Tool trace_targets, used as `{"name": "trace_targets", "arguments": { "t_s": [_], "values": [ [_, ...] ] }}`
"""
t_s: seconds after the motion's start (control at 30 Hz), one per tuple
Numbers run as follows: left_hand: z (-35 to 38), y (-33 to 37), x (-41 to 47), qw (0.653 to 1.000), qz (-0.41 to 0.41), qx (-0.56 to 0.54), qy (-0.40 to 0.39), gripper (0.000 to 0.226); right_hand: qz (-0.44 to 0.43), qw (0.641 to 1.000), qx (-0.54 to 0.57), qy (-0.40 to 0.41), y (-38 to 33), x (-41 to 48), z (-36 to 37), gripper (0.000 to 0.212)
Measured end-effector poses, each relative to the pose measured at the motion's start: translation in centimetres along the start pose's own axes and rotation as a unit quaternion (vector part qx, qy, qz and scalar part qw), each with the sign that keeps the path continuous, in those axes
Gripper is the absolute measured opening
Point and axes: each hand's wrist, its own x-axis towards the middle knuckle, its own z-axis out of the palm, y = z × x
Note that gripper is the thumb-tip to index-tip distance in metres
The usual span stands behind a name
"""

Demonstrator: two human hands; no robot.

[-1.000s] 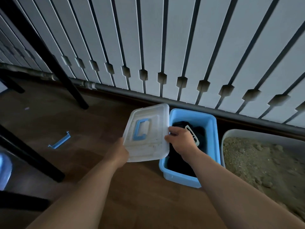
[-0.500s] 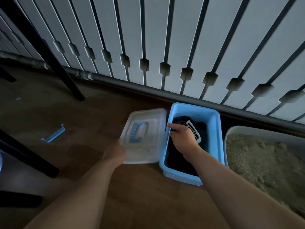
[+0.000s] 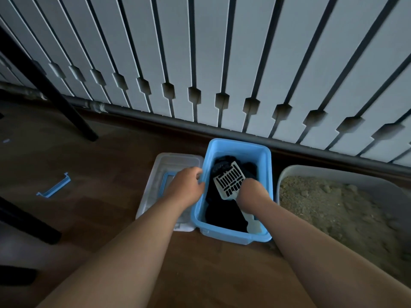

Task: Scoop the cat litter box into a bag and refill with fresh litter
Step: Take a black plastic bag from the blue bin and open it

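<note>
Both bare arms reach down to a blue bin that stands on the wooden floor, up against the foot of a white slatted panel with a grey pipe running along its base. The right hand is down inside the bin, its fingers wrapped tight round the handle of a white slotted scoop. The slotted head sticks out above the knuckles, tilted toward the far wall, and the butt of the handle shows below the wrist near the bin's near corner. Under and around the scoop lies something dark and crumpled that fills the bottom of the bin; it is too dim to make out what it is. The left hand sits at the bin's left rim with its fingers curled over the edge, holding it. Just beside the bin on the left, a clear lid with a blue handle lies flat on the floor, partly under the left forearm. On the other side, close to the bin, is the grey litter box, filled with lumpy sand-coloured litter heaped unevenly. Further off to the left a small blue clip lies alone on the boards, and a black furniture leg slants down to the floor near the pipe.
</note>
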Motion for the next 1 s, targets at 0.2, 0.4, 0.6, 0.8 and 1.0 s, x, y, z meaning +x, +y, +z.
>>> {"name": "trace_targets", "arguments": {
  "t_s": [0.2, 0.4, 0.6, 0.8, 1.0],
  "values": [
    [0.4, 0.2, -1.0, 0.999, -0.017, 0.025, -0.012, 0.027, -0.005, 0.998, 0.002, -0.061, 1.1, -0.8, 1.8, 0.027],
    [0.5, 0.3, -1.5, 0.999, -0.025, 0.035, -0.027, 0.028, -0.04, 0.996, 0.066, 0.039, 1.8, -2.1, -1.3, 0.031],
    [0.7, 0.6, -1.7, 0.997, -0.019, 0.075, -0.028, 0.026, -0.067, 0.995, 0.038, 0.067, 5.0, -4.7, -5.5, 0.017],
    [1.9, 3.6, -0.8, 0.995, 0.011, 0.096, 0.027, 0.046, -0.019, 0.977, 0.139, 0.161, 10.1, -6.8, -8.0, 0.019],
    [5.6, 6.7, 0.5, 0.995, 0.032, 0.081, -0.048, 0.036, 0.022, 0.967, 0.173, 0.184, 14.0, -8.0, -7.2, 0.042]
  ]
}}
